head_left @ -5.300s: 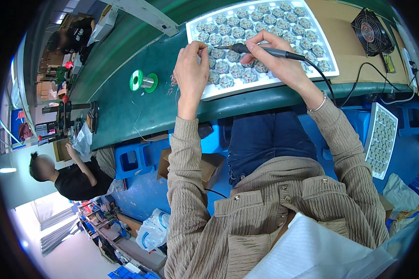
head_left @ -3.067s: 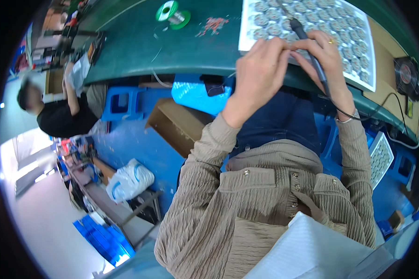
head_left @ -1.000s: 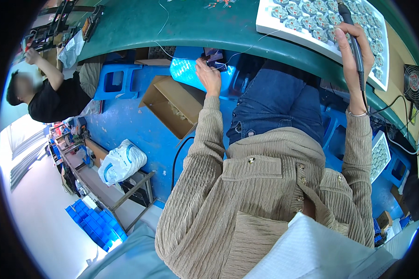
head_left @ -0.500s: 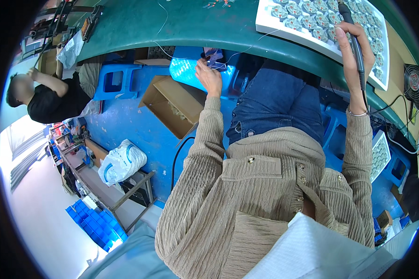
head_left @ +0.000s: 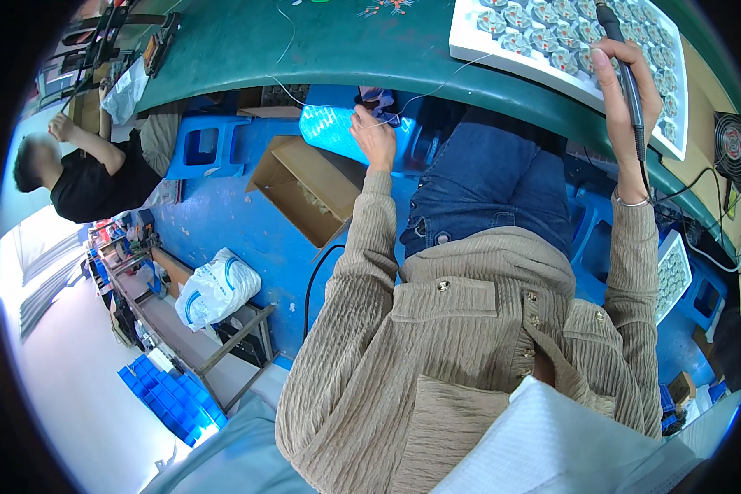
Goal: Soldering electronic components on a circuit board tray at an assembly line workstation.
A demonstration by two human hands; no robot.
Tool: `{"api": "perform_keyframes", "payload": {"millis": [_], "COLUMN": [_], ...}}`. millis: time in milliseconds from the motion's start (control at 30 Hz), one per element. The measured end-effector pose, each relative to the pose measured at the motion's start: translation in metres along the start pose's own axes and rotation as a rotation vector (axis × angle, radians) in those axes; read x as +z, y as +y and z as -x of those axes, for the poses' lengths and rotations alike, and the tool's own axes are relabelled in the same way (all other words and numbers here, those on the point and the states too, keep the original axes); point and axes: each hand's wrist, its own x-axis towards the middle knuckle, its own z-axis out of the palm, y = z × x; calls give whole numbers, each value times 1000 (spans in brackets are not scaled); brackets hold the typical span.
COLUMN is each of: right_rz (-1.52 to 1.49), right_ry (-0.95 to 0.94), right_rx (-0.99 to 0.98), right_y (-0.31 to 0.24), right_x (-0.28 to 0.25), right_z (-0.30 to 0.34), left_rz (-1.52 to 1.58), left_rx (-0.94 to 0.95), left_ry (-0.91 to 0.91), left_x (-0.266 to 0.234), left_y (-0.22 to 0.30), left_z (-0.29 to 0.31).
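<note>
Being gripped in the right hand (head_left: 626,82): soldering pen (head_left: 622,49), over white tray (head_left: 469,41) at worktop (head_left: 346,41) edge | left hand (head_left: 375,136): being closed on thin wire (head_left: 412,95) below that edge, for feeding.

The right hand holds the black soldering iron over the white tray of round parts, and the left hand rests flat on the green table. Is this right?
Not fully. The head view shows the right hand holding the soldering iron over the white tray, but the left hand is not on the green table. It is below the table edge, pinching a thin wire.
</note>
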Motion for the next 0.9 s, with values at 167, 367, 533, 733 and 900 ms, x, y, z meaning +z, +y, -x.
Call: {"api": "perform_keyframes", "payload": {"millis": [167, 367, 533, 733, 900], "right_rz": [-4, -9, -24, -25, -30], "right_ry": [3, -2, -1, 19, -43], "right_rx": [19, 24, 66, 84, 108], "right_y": [-2, 0, -2, -3, -29], "right_x": [0, -1, -1, -2, -7], "right_z": [0, 0, 3, 3, -8], "left_rz": [57, 298, 395, 511, 794], "left_rx": [39, 89, 20, 223, 425], "left_ry": [101, 311, 530, 899, 773], "left_x": [-10, -46, -107, -181, -247], "left_y": [0, -1, 5, 29, 126], "left_z": [-1, -7, -13, -57, -80]}}
